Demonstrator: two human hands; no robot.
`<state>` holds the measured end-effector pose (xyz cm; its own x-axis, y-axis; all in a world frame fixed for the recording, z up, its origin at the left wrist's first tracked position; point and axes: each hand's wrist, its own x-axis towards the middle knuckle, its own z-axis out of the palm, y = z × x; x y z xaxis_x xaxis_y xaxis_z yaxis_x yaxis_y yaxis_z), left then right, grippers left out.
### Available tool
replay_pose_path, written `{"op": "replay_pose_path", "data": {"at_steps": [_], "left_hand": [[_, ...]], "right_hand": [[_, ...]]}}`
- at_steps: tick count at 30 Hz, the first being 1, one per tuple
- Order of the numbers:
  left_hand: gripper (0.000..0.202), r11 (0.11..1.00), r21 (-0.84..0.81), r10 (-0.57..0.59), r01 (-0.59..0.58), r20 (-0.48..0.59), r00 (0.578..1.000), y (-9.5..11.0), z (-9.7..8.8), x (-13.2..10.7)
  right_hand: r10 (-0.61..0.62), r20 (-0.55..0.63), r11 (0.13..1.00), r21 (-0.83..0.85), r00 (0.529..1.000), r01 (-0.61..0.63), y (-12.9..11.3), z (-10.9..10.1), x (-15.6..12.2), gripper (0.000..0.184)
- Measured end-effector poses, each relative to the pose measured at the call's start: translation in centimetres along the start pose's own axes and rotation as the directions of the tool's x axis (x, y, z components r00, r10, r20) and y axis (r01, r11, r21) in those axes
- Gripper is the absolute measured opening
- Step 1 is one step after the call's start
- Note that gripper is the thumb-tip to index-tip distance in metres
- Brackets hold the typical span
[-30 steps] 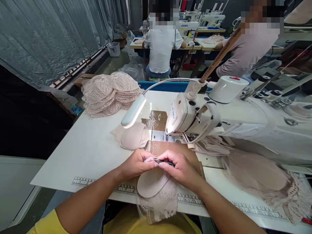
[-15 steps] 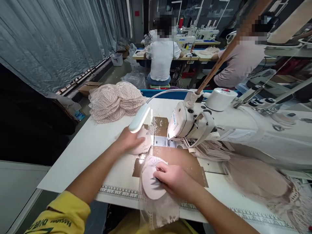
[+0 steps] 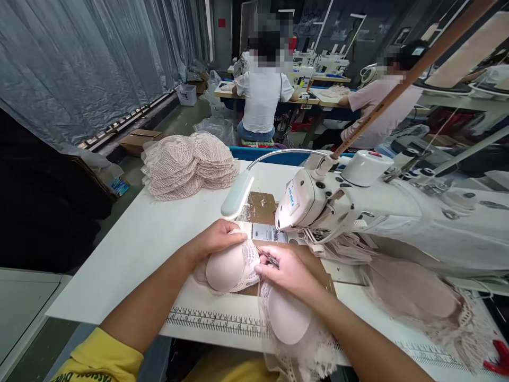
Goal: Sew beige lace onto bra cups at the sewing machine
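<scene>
My left hand (image 3: 214,237) is closed on the upper edge of a pale pink bra cup (image 3: 226,269) with lace trim, left of the sewing machine's needle area. Small metal thread snips (image 3: 271,259) are in my right hand (image 3: 288,273), whose fingertips are at the lace on that cup's right side. Below this hand a second bra cup (image 3: 289,317) lies over the table's front edge, its lace and mesh hanging down. Just beyond both hands stands the white sewing machine (image 3: 302,201).
A stack of lace pieces (image 3: 189,167) sits at the table's back left. A lamp (image 3: 237,199) hangs above my left hand. More mesh and cups (image 3: 413,289) lie to the right, near a red-handled tool (image 3: 497,361). Two people sit at machines ahead.
The left-hand cup has come nearer and turned its smooth side up. My right hand has moved up and right to meet its lace, and the second cup has shifted right.
</scene>
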<state>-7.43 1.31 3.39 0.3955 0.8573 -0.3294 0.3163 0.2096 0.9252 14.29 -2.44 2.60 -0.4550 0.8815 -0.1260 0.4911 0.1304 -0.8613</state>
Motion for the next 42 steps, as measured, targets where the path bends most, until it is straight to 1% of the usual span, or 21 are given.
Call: {"op": "replay_pose_path", "data": {"at_steps": [2,4,5,7,9,10,12,14,15,17,19,21,23,27,31,34,39,42], "left_hand": [[0.03,1.0,0.012,0.018,-0.019,0.023,1.0,-0.2,-0.4,0.0],[0.022,0.994,0.082,0.066,-0.07,0.057,0.996,-0.5,-0.9,-0.1],[0.026,0.985,0.133,0.103,-0.112,0.073,0.992,-0.6,-1.0,-0.1],[0.04,0.946,0.241,0.204,-0.218,0.08,0.976,-0.7,-0.8,-0.1],[0.05,0.89,0.326,0.306,-0.319,0.089,0.948,-0.6,-0.3,0.0],[0.051,0.866,0.351,0.342,-0.356,0.102,0.934,-0.6,0.1,0.1],[0.041,0.852,0.355,0.351,-0.385,0.157,0.923,-0.5,0.8,0.4],[0.027,0.881,0.302,0.31,-0.365,0.215,0.926,-0.6,1.3,0.7],[0.024,0.903,0.263,0.281,-0.34,0.239,0.93,-0.7,1.4,0.8],[0.026,0.939,0.191,0.228,-0.287,0.279,0.933,-1.1,1.6,1.0],[0.026,0.949,0.146,0.226,-0.278,0.297,0.928,-1.4,1.6,1.2],[0.024,0.942,0.123,0.266,-0.312,0.292,0.919,-1.5,1.7,1.3],[0.024,0.943,0.113,0.27,-0.314,0.291,0.918,-1.5,1.8,1.3],[0.026,0.971,0.102,0.178,-0.215,0.291,0.94,-1.3,2.0,1.0],[0.022,0.991,0.005,0.128,-0.134,0.275,0.953,-1.0,2.1,0.8],[0.023,0.995,-0.053,0.095,-0.084,0.281,0.955,-1.0,2.0,0.8],[0.021,0.991,-0.116,0.099,-0.066,0.31,0.946,-0.9,1.8,0.8],[0.021,0.99,-0.137,0.081,-0.04,0.306,0.949,-0.9,1.8,0.8]], "right_hand": [[0.017,-0.025,1.0,0.013,1.0,-0.017,0.0,0.9,0.4,0.02],[0.006,-0.066,1.0,0.015,0.998,-0.005,0.3,1.2,0.5,0.024],[-0.007,-0.087,1.0,0.015,0.996,0.008,0.5,1.3,0.4,0.024],[-0.028,-0.112,0.999,0.034,0.993,0.032,0.7,1.2,0.3,0.023],[-0.036,-0.096,0.996,0.077,0.995,0.043,0.8,1.0,0.2,0.019],[-0.039,-0.079,0.993,0.109,0.996,0.047,0.7,0.9,0.2,0.017],[-0.046,-0.055,0.983,0.177,0.997,0.055,0.7,0.8,0.1,0.014],[-0.04,-0.058,0.972,0.227,0.998,0.052,0.8,0.7,0.0,0.013],[-0.032,-0.064,0.97,0.239,0.997,0.047,0.9,0.6,0.0,0.013],[-0.01,-0.075,0.968,0.251,0.997,0.029,1.2,0.4,-0.1,0.014],[0.008,-0.083,0.963,0.268,0.997,0.014,1.5,0.3,-0.1,0.016],[0.019,-0.087,0.96,0.28,0.996,0.006,1.7,0.2,-0.1,0.019],[0.024,-0.086,0.963,0.271,0.996,0.0,1.6,0.1,-0.1,0.021],[0.032,-0.098,0.979,0.204,0.995,-0.012,1.5,-0.2,-0.3,0.02],[-0.005,-0.107,0.984,0.178,0.994,0.024,1.9,-0.7,-0.4,0.029],[-0.044,-0.079,0.981,0.183,0.996,0.058,2.5,-1.3,-0.5,0.032],[-0.011,0.024,0.978,0.21,1.0,0.006,2.8,-2.2,-0.5,0.03],[-0.007,0.045,0.972,0.235,0.999,-0.004,2.6,-2.1,-0.3,0.026]]}}
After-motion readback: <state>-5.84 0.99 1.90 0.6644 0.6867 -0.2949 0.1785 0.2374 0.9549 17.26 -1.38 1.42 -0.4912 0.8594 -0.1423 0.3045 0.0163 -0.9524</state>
